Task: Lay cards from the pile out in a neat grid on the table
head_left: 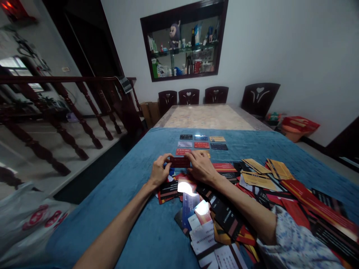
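Observation:
A dark red card (pixel 180 161) is held level between my two hands, above the near edge of the laid-out cards. My left hand (pixel 161 170) pinches its left end, and my right hand (pixel 201 166) grips its right end. Beyond it, cards lie in short rows on the blue cloth, among them a red card (pixel 201 145), a tan card (pixel 217 139) and a dark card (pixel 186 137). A loose heap of overlapping cards (pixel 206 239) lies under and around my right forearm, in black, red, white and gold.
The blue cloth (pixel 117 198) covers the near part of the table, whose pale top (pixel 202 116) shows beyond. More cards (pixel 297 194) spread to the right. Dark chairs (pixel 260 97) stand around the far end. A white plastic bag (pixel 30 220) is at the lower left, beside the railing.

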Demonstrator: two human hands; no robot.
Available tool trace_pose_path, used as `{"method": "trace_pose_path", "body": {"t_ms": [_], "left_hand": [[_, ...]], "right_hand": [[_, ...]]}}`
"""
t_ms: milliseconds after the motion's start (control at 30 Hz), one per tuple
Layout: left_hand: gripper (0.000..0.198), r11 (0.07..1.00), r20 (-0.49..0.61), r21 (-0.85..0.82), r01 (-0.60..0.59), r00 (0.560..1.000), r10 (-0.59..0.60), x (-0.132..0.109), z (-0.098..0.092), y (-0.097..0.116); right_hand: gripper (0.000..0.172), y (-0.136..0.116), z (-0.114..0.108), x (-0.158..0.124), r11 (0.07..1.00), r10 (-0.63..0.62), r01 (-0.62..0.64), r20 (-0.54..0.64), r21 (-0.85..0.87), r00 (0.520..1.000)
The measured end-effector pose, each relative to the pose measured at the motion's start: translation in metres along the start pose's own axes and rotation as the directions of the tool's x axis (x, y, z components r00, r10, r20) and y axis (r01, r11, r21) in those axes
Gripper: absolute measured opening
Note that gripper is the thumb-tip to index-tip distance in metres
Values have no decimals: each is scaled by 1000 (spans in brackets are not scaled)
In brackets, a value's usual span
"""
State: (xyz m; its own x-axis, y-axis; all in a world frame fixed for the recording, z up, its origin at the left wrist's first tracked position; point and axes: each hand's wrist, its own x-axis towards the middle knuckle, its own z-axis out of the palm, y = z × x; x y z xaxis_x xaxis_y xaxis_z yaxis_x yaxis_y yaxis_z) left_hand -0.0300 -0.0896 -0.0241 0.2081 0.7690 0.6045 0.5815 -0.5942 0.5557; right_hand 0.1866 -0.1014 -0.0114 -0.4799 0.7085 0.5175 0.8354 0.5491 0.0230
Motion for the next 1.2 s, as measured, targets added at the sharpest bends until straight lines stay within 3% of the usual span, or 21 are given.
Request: {"method": "trace_pose_path", "body": {"t_ms": [300,500,800,1000,1200], "left_hand": [[26,1000,34,1,12,999,-12,-1,2,-3],[37,984,87,105,-143,987,134,-4,0,-4],[64,930,144,275,-243,967,210,-3,-3,1],[59,877,202,371,-306,948,245,3,-6,3],[57,844,228,403,-354,932,282,12,-10,3]], "right_hand": [[41,-1,2,-1,1000,9,-10,-41,-17,999],[26,1,0,0,999,-5,2,-65,-36,998],[36,10,-7,1,998,-53,56,-136,16,989],[37,14,-8,4,996,-78,84,-151,32,985],[39,16,-16,11,996,-83,84,-61,24,995]]}}
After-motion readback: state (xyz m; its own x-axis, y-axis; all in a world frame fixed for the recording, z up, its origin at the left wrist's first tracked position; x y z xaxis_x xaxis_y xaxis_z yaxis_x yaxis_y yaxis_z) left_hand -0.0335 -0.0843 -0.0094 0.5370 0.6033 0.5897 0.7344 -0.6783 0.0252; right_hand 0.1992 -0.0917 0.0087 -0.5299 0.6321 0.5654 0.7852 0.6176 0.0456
